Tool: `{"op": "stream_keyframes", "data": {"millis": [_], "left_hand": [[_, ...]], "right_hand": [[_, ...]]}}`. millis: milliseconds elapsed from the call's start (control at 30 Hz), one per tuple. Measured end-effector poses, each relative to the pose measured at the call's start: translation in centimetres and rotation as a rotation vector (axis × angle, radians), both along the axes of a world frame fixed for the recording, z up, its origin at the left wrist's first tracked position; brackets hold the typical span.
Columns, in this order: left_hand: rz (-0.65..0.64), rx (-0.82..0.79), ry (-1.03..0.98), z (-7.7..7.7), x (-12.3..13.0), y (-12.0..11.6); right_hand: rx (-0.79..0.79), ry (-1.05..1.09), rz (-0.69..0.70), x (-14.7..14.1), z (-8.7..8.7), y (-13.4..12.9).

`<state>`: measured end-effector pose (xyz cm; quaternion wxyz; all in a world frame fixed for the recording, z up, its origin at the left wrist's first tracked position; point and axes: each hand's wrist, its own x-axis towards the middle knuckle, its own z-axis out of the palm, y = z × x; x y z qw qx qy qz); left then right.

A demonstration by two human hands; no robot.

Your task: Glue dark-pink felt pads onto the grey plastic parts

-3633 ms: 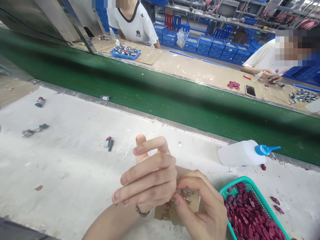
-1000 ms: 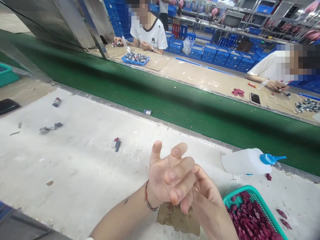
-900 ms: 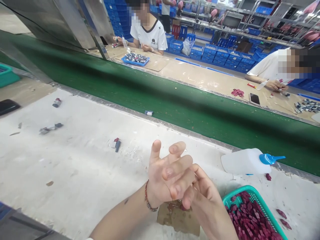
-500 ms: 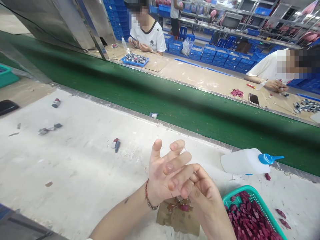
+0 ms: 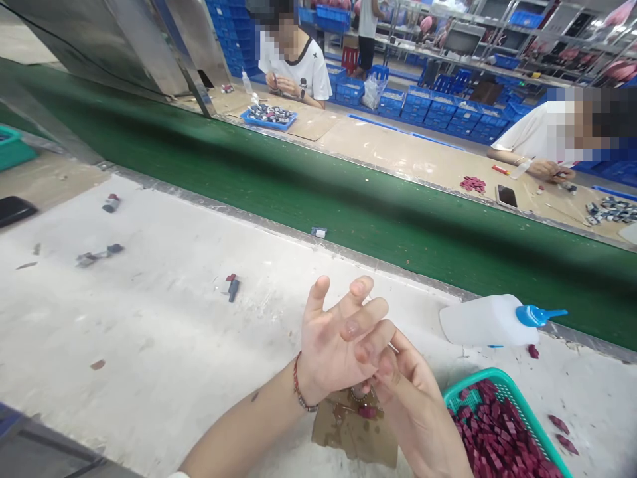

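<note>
Two hands meet low over the desk: our left hand faces palm up, its fingers apart and loosely curled, while our right hand bends its fingers against the left's — whether they pinch anything we cannot tell. Just beneath, we see one dark red piece lying on a stained cardboard scrap. To our right sits a green basket full of similar pieces, and behind it a white bottle lies on its side — well beyond runs the green belt.
</note>
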<state>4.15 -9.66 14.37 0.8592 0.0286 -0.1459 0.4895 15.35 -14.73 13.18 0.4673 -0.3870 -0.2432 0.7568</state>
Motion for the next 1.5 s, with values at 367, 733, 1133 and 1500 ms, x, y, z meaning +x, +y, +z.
{"op": "stream_keyframes", "data": {"millis": [367, 733, 1133, 1500], "left_hand": [[0.017, 0.057, 0.098, -0.5, 0.1, 0.3], [0.131, -0.105, 0.215, 0.0, -0.5, 0.3], [-0.086, 0.254, 0.315, -1.1, -0.2, 0.4], [-0.379, 0.240, 0.138, -3.7, 1.6, -2.4]], "right_hand": [[-0.040, 0.048, -0.004, 0.3, 1.3, 0.1], [0.008, -0.155, -0.059, 0.8, 2.1, 0.3], [-0.069, 0.047, -0.098, 0.5, 1.3, -0.6], [-0.209, 0.109, -0.185, 0.3, -1.7, -4.0]]}}
